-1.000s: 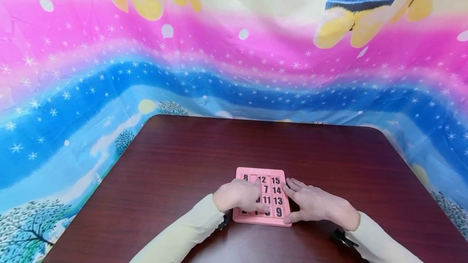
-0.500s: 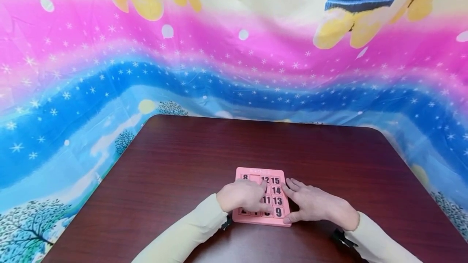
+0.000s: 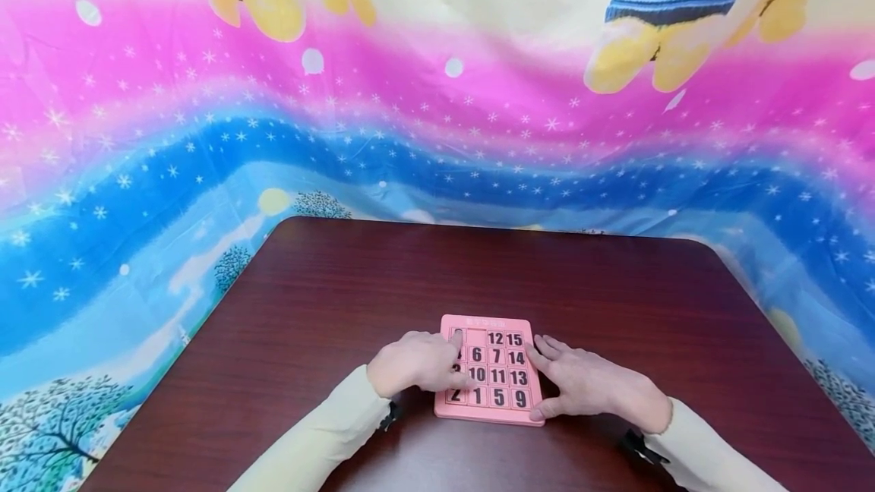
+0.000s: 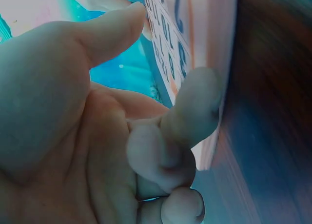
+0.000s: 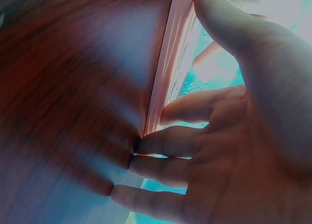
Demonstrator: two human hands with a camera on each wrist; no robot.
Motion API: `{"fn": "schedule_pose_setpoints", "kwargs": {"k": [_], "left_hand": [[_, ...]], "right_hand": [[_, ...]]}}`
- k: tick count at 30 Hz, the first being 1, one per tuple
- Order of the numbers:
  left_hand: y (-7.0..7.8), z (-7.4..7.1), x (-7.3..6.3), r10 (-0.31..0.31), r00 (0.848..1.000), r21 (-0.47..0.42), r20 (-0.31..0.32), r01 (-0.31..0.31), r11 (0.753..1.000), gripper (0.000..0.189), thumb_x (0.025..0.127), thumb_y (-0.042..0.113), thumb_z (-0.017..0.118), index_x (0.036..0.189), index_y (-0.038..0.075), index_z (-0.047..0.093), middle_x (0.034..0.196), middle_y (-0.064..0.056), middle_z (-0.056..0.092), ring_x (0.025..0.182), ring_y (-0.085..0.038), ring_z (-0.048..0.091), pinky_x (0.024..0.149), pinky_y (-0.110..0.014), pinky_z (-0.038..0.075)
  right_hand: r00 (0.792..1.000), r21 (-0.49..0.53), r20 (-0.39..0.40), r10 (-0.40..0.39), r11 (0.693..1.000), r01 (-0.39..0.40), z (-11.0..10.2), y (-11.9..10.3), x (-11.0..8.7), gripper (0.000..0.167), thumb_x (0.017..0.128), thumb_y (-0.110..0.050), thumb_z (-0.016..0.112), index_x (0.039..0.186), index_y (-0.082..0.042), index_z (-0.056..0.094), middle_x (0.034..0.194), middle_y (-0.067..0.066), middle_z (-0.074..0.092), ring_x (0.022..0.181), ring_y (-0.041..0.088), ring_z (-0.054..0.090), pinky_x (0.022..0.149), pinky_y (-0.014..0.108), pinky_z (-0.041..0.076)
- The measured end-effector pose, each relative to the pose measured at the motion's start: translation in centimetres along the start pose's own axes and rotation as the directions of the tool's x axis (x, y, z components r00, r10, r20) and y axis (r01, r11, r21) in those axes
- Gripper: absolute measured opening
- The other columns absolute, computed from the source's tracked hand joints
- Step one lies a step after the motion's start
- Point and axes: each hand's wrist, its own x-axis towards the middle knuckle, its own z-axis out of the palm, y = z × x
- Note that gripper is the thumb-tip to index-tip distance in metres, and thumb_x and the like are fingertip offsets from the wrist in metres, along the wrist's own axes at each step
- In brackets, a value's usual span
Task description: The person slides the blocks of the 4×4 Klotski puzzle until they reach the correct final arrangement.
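Observation:
A pink sliding number puzzle (image 3: 506, 414) lies flat on the table. Its tiles carry black numerals, and a gap shows in the top row, left of the 12 tile (image 3: 495, 339). My left hand (image 3: 413, 361) reaches over the left column, index fingertip on the top-left tile, which it partly hides. In the left wrist view, the other fingers (image 4: 151, 153) bend beside the puzzle's edge. My right hand (image 3: 591, 380) lies along the right side with fingers straight, index and thumb at the frame. In the right wrist view, its fingertips (image 5: 119, 192) meet the tabletop beside the puzzle.
The dark reddish-brown table (image 3: 383, 279) has rounded far corners. Behind it hangs a colourful printed cloth (image 3: 437, 112) with bears and snowflakes. Black straps (image 3: 644, 446) show at both wrists, below cream sleeves.
The 12 tile has slid slightly right, and the gap beside it shows fully. My left hand has then shifted left, from the 12 tile to the left column. My right hand stays put.

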Motion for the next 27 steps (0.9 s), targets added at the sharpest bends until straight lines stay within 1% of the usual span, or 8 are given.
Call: {"fn": "schedule_pose_setpoints", "kwargs": {"k": [4,6,8,14,18,21,24,27], "left_hand": [[-0.6,0.0,-0.4,-0.035,0.999,-0.039,0.023,0.036,0.999,0.088,0.085,0.07,0.057,0.146,0.008,0.043,0.083,-0.001,0.069,0.071,-0.013,0.064,0.067,-0.031,0.046],[-0.8,0.0,-0.6,-0.047,0.998,-0.06,0.032,0.049,0.997,0.086,0.086,0.068,0.058,0.143,0.006,0.044,0.068,0.001,0.061,0.057,-0.012,0.06,0.061,-0.03,0.043],[-0.9,0.1,-0.7,-0.051,0.998,-0.072,0.028,0.053,0.996,0.083,0.087,0.066,0.058,0.139,0.003,0.046,0.062,0.001,0.058,0.049,-0.012,0.06,0.059,-0.029,0.042],[-0.5,0.0,-0.8,-0.032,0.999,-0.039,0.004,0.032,0.999,0.08,0.086,0.067,0.058,0.131,0.001,0.05,0.058,0.003,0.058,0.049,-0.012,0.058,0.06,-0.03,0.044],[0.0,-0.1,-0.6,-0.01,1.0,0.0,0.007,0.01,1.0,0.083,0.086,0.068,0.058,0.137,0.002,0.05,0.065,0.003,0.057,0.059,-0.012,0.057,0.063,-0.03,0.045],[0.4,-0.2,-0.4,-0.007,1.0,0.031,0.009,0.006,0.999,0.087,0.086,0.07,0.056,0.141,0.004,0.048,0.077,0.001,0.062,0.073,-0.013,0.06,0.067,-0.031,0.048],[0.8,-0.1,-0.2,-0.01,1.0,0.065,0.005,0.01,0.998,0.091,0.085,0.072,0.054,0.146,0.005,0.044,0.095,-0.002,0.07,0.087,-0.015,0.065,0.075,-0.032,0.05],[1.1,-0.1,-0.1,-0.003,1.0,0.086,-0.001,0.003,0.996,0.088,0.085,0.072,0.054,0.146,0.009,0.045,0.105,-0.003,0.071,0.094,-0.016,0.066,0.079,-0.033,0.051]], "right_hand": [[1.0,0.012,0.011,0.012,1.0,-0.012,0.0,-0.1,0.0,0.102,0.076,-0.068,0.069,0.15,-0.005,0.038,0.156,0.024,0.032,0.146,0.04,0.029,0.106,0.06,0.037],[1.0,0.016,0.016,0.019,1.0,-0.019,0.0,-0.1,-0.1,0.102,0.076,-0.068,0.069,0.15,-0.005,0.038,0.157,0.023,0.032,0.146,0.04,0.028,0.107,0.06,0.037],[1.0,0.022,0.021,0.023,0.999,-0.024,0.0,-0.2,-0.1,0.102,0.076,-0.069,0.068,0.151,-0.006,0.038,0.157,0.023,0.031,0.147,0.039,0.028,0.107,0.061,0.036],[1.0,0.02,0.012,0.014,1.0,-0.014,0.1,-0.1,-0.1,0.102,0.076,-0.068,0.069,0.15,-0.005,0.038,0.156,0.024,0.032,0.146,0.04,0.029,0.106,0.061,0.037],[1.0,0.015,0.007,0.007,1.0,-0.007,0.1,0.0,0.0,0.103,0.076,-0.068,0.069,0.15,-0.003,0.038,0.156,0.026,0.032,0.145,0.041,0.029,0.106,0.061,0.037],[1.0,0.014,0.007,0.003,1.0,-0.004,0.1,-0.1,0.0,0.102,0.076,-0.067,0.069,0.15,-0.003,0.038,0.156,0.026,0.032,0.145,0.041,0.03,0.105,0.061,0.038],[1.0,0.01,0.007,0.002,1.0,-0.002,0.0,-0.1,0.0,0.102,0.076,-0.067,0.069,0.149,-0.002,0.039,0.156,0.025,0.033,0.145,0.041,0.03,0.106,0.06,0.038],[1.0,0.011,0.008,0.005,1.0,-0.005,-0.1,-0.1,0.0,0.102,0.076,-0.067,0.069,0.149,-0.003,0.039,0.156,0.025,0.033,0.145,0.041,0.03,0.106,0.06,0.037]]}}
